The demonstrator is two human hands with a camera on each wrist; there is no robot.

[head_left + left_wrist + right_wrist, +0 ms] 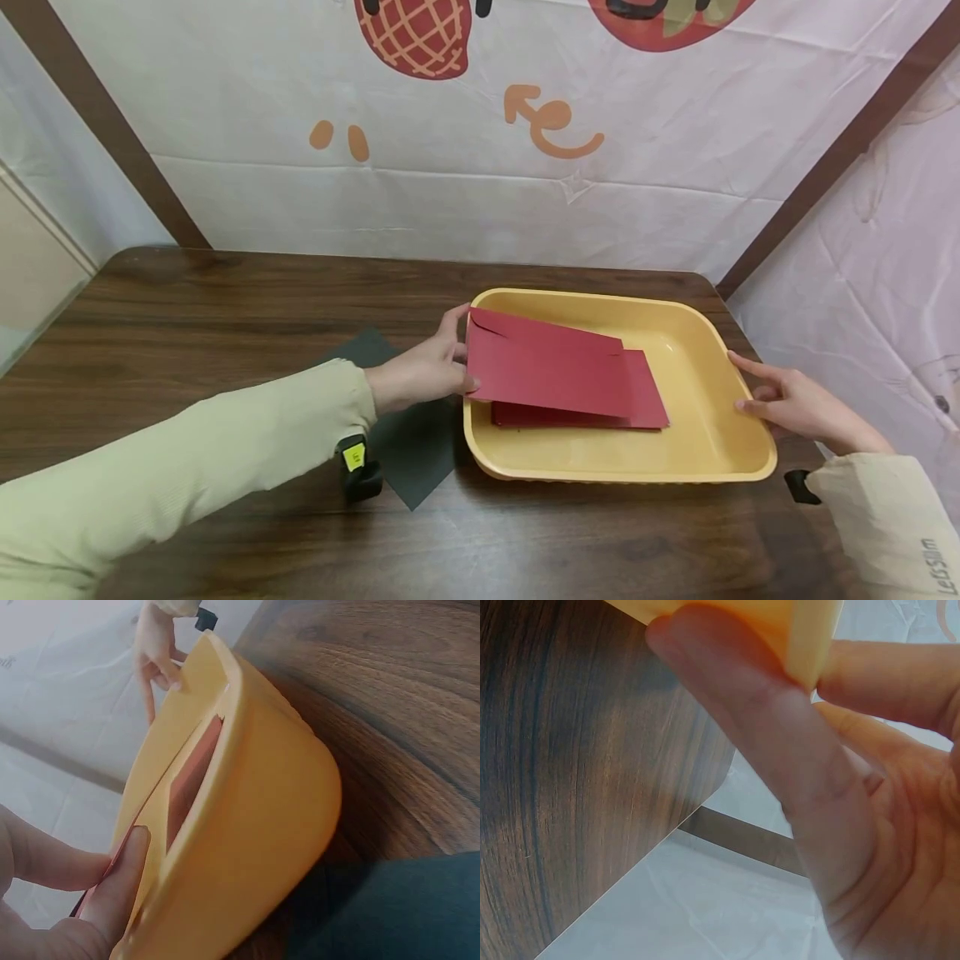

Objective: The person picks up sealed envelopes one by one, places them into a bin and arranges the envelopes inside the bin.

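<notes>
My left hand (420,373) pinches the left edge of a red envelope (551,371), thumb on the near side. That envelope slants over the yellow plastic tub (697,442), above more red envelopes (649,392) lying inside. From the left wrist view, the pinched envelope (129,844) appears edge-on between thumb and finger, beside the tub's wall (277,780). At the tub's right end, my right hand (810,408) grips the rim. The right wrist view shows the thumb and fingers of this hand (840,795) on either side of the yellow wall (810,645).
A dark grey sheet (412,450) lies on the brown wooden table (247,325), partly under my left forearm. White printed cloth (450,208) hangs behind the table, and more cloth (862,242) hangs at the right. Each wrist carries a small black device (360,471).
</notes>
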